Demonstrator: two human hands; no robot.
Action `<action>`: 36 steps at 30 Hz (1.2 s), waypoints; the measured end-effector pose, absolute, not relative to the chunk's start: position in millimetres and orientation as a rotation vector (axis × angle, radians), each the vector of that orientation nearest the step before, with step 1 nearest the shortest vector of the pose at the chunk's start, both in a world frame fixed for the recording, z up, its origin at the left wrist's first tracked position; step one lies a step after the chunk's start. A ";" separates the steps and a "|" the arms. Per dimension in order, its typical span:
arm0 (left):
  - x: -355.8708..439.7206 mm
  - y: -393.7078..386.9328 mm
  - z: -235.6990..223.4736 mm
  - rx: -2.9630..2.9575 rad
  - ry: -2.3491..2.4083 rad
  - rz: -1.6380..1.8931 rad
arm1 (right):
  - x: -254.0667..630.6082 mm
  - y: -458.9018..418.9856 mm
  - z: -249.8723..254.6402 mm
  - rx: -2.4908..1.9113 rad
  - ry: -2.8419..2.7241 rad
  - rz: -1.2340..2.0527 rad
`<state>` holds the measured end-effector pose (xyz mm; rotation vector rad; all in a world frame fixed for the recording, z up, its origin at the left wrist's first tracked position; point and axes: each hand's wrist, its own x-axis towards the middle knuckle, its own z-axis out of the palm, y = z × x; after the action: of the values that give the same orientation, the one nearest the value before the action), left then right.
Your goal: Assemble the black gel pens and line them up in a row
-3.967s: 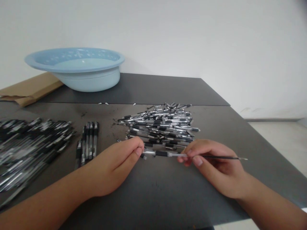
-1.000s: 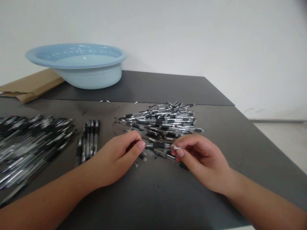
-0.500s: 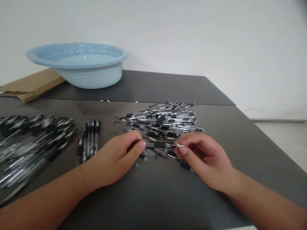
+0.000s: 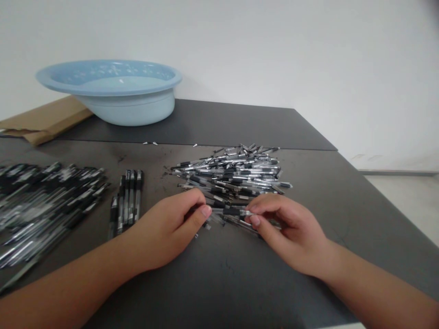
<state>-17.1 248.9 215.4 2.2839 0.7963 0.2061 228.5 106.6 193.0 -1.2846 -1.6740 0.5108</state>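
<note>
Crosswise, pen (image 4: 232,211), tip toward right hand (image 4: 292,230)

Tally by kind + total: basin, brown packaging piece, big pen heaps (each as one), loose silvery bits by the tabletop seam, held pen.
Blue basin: 1
Brown packaging piece: 1
Big pen heaps: 2
Loose silvery bits: 3
Held pen: 1
Total: 8, with heaps counted whole; their pens overlap too much to count singly.

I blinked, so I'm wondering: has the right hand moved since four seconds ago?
Yes: the right hand has moved left, judged against the blue basin.
</note>
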 end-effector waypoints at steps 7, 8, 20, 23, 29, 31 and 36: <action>-20.1 245.9 209.7 2.361 0.807 0.186 | 229.1 109.5 201.3 -1.445 -1.857 0.389; -20.2 245.5 209.8 2.376 0.801 0.183 | 229.1 109.8 203.1 -1.477 -1.876 0.384; -18.9 244.8 206.2 2.399 0.798 0.186 | 230.2 110.7 200.6 -1.406 -1.961 0.314; -19.3 243.8 207.5 2.445 0.758 0.197 | 227.1 110.5 205.7 -1.436 -2.009 0.343; -18.3 239.9 211.3 2.449 0.708 0.187 | 224.6 107.8 207.2 -1.481 -2.019 0.318; -18.4 240.3 211.2 2.444 0.722 0.191 | 227.4 107.5 202.8 -1.454 -2.010 0.240; -19.5 242.2 211.1 2.468 0.591 0.238 | 232.6 106.8 195.6 -1.395 -2.089 0.102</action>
<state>-19.5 242.2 211.1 2.4680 0.5912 0.2384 232.6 106.8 195.6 -1.3953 -2.0889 0.1023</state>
